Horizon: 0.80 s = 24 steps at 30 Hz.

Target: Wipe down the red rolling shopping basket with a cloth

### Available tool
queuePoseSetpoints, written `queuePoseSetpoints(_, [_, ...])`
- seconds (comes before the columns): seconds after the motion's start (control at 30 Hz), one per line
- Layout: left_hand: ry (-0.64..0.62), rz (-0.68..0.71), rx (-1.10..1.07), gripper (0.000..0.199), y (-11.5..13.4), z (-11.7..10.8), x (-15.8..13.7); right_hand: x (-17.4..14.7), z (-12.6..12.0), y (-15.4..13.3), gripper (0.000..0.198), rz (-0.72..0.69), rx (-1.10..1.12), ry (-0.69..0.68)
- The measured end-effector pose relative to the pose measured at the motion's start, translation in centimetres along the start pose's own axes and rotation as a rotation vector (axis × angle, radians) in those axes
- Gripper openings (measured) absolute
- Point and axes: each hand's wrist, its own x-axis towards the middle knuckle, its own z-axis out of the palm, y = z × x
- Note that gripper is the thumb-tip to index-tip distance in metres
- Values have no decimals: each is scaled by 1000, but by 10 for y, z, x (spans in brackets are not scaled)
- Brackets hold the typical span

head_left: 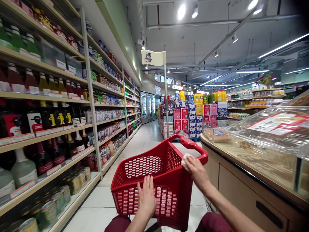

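Note:
A red plastic shopping cart (178, 190) with a perforated basket stands right in front of me, its handle (193, 146) at the far right end. My left hand (146, 198) lies with outstretched fingers against the near side of the basket, holding nothing. In my right hand (196, 169) a crumpled whitish cloth (185, 162) is pressed to the cart's rim, just below the handle. A pole with a cream flag (153, 58) rises behind the cart. The palm side of both hands is hidden.
Shelves of bottles and cans (58, 127) line the left side. On the right is a wooden counter (241, 180) with clear covers (265, 125) over packaged food. Stacked boxes and juice bottles (195, 116) stand ahead. A tiled aisle (147, 132) runs toward glass-door fridges (147, 104).

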Motion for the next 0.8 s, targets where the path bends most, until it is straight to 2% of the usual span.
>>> queuePoseSetpoints(0.07, [0,1,0,77,1,1,-3,-4,2,-17,33,-120,67,-47])
queuePoseSetpoints(0.13, [4,6,4,78,1,2,-5,-3,2,-13,33,-177,112,-75])
queuePoseSetpoints(0.2, [11,12,5,77,1,1,-5,1,0,12,33,-99,87,-45])
queuePoseSetpoints(0.23, [14,11,4,77,1,1,-5,3,-1,26,33,-16,47,-13])
queuePoseSetpoints(0.3, [17,6,1,76,2,-2,-5,5,-2,39,33,100,-21,34])
queuePoseSetpoints(0.37, [16,1,5,76,3,-4,-5,2,1,25,33,90,-26,40])
queuePoseSetpoints(0.47, [20,5,26,77,4,-3,-5,-2,8,-17,33,-75,82,-11])
queuePoseSetpoints(0.53, [30,5,41,78,4,-1,-5,0,9,-28,33,-139,131,-56])
queuePoseSetpoints(0.6, [42,8,50,78,5,2,-5,3,5,-21,35,-91,101,-76])
queuePoseSetpoints(0.7, [66,18,60,77,5,3,-4,6,1,-10,37,55,16,-66])
queuePoseSetpoints(0.8, [74,25,65,76,4,4,-3,2,5,-34,34,8,55,-63])
